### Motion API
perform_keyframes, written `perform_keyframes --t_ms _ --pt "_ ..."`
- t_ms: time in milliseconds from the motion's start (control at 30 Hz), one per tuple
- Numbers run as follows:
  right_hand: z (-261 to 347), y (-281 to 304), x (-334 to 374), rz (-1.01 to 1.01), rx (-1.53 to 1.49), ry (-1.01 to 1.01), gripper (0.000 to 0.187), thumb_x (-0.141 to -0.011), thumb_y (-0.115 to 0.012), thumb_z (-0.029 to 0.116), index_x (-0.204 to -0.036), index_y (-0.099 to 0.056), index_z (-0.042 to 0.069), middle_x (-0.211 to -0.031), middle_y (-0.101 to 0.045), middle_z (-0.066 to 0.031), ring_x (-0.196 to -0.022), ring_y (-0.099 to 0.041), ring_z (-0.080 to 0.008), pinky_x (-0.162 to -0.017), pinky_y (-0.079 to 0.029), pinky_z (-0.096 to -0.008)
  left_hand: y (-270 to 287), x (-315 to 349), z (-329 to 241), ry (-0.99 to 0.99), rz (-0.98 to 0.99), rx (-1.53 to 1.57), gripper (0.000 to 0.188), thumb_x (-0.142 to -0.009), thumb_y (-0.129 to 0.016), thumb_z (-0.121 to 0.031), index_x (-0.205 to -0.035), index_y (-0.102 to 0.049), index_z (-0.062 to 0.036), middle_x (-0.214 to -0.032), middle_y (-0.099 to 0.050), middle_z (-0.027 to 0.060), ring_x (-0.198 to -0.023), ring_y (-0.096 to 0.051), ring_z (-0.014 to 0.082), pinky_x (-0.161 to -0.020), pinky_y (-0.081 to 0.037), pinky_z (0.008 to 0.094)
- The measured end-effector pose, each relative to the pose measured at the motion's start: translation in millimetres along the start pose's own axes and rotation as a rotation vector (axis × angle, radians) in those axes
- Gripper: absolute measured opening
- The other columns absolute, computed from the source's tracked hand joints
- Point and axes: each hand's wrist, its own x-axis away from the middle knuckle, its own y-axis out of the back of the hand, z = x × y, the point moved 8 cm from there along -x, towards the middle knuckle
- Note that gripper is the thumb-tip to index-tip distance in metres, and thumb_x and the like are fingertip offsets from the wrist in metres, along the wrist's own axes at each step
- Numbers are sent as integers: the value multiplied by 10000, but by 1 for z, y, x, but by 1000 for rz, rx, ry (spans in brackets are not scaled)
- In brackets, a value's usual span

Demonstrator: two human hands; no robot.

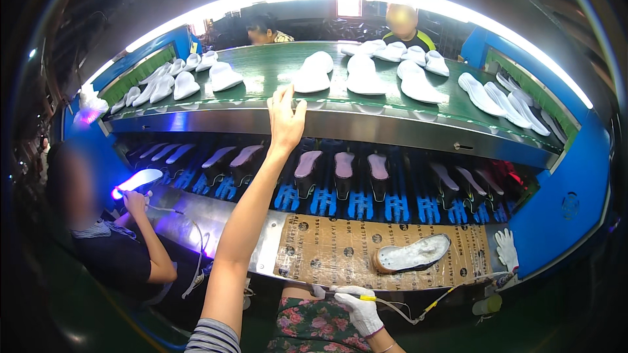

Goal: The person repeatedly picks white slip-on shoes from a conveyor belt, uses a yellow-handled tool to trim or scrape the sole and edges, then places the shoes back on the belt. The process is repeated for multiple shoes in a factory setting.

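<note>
My bare left hand (286,117) reaches up to the near edge of the green conveyor belt, fingers stretched out. Its fingertips are at the lower edge of a white shoe sole (313,75); whether they touch it, I cannot tell. Low in front of my body, my right hand (363,310), in a white knit glove, is closed round a slim corded tool (318,292) with a cable trailing right. A shoe upper (413,253) with a whitish underside facing up lies on the cardboard-covered ledge (327,248).
More white soles (366,75) lie along the belt (268,78). Below it, shoes on lasts hang bottom-up above blue brackets (360,204). A white glove (505,248) rests at the ledge's right end. At left, a co-worker (111,235) holds a sole beside a glowing violet light. Two people are beyond the belt.
</note>
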Motion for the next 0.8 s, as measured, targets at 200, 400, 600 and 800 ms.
perform_keyframes --t_ms 200,400,600,800 --pt "1 -6 -1 41 84 27 195 -928 -777 6 -1113 -799 -48 -1144 -800 -137 -1032 -741 -175 -931 -583 -288 -19 -21 -4 -102 92 -310 431 -968 -687 -306 -1280 -701 -10 -1285 -587 189 -1237 -509 374 -1033 -426 516" --pt "-11 -1 -5 10 58 -33 189 -929 -771 -5 -1112 -793 -47 -1138 -799 -137 -1034 -737 -172 -940 -579 -291 -14 -53 27 -42 17 -519 680 -961 -693 -512 -1444 -610 -40 -1427 -492 206 -1344 -444 398 -1106 -354 562" --pt "-14 6 -12 -21 1 1 180 -905 -782 -34 -1084 -793 -49 -1137 -799 -143 -1042 -741 -181 -945 -579 -291 68 -94 107 194 -137 -938 723 -936 -722 -469 -1520 -550 -80 -1551 -478 235 -1438 -435 428 -1174 -303 669" --pt "-29 13 -16 -59 30 -21 197 -893 -784 -43 -1089 -796 -52 -1099 -803 -147 -979 -749 -181 -884 -587 -278 122 -83 142 247 -50 -712 284 -871 -821 -329 -1022 -816 -88 -1180 -734 123 -1082 -710 329 -966 -547 480"
